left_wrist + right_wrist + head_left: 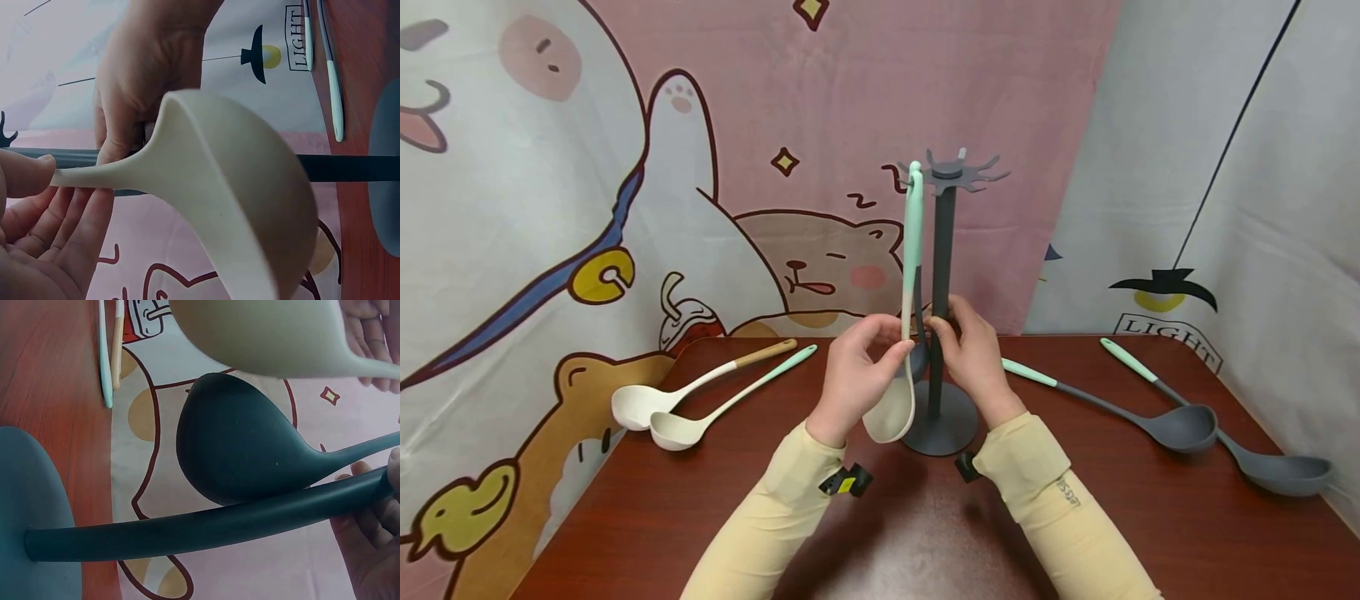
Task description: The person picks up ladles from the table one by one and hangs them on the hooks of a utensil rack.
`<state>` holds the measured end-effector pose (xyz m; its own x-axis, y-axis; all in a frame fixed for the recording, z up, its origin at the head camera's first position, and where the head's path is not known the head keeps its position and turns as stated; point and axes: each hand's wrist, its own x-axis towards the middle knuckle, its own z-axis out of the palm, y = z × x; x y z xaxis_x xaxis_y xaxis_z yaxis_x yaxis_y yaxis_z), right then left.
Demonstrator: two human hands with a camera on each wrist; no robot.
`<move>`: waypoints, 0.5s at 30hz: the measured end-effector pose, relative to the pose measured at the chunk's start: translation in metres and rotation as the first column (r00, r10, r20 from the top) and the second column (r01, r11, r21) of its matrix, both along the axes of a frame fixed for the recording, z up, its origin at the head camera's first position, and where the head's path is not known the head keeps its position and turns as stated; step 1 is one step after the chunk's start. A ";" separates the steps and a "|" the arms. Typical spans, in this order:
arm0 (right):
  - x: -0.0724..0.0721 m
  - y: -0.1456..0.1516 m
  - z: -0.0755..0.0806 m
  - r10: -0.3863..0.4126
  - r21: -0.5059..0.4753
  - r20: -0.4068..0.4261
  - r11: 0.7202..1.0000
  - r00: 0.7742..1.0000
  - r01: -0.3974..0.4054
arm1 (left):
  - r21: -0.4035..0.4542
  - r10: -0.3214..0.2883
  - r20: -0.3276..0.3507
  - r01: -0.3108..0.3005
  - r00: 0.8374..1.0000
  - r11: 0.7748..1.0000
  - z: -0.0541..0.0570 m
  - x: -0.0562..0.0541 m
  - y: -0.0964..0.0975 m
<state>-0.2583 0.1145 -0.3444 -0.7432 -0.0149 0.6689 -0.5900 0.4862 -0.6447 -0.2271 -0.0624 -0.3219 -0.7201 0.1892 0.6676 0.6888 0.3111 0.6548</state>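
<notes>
My left hand pinches the neck of a cream ladle with a mint handle, thumb against the fingers. This ladle stands upright, bowl down, its handle top at a hook of the dark grey utensil stand. My right hand grips the stand's post at mid height, thumb and fingers around it. Behind the cream ladle a dark grey ladle hangs along the post; in the head view it is mostly hidden. The stand's round base rests on the table.
On the brown table, a white ladle with a wooden handle and a cream one with a mint handle lie at left. Two grey ladles with mint handles lie at right, one overlapping the other. A printed cloth hangs behind.
</notes>
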 end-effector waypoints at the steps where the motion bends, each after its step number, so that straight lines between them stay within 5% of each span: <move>1: 0.000 0.000 0.000 0.000 0.000 0.001 1.000 1.000 0.000 | 0.002 0.000 0.007 0.000 1.000 1.000 0.000 0.000 0.000; 15: 0.000 0.002 0.001 0.016 -0.003 -0.005 1.000 1.000 -0.016 | 0.018 0.069 0.083 -0.070 0.994 0.997 -0.016 -0.005 -0.016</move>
<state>-0.2583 0.1168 -0.3435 -0.7397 -0.0247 0.6725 -0.6006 0.4750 -0.6432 -0.2319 -0.0782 -0.3376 -0.7835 0.1236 0.6090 0.6097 0.3421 0.7150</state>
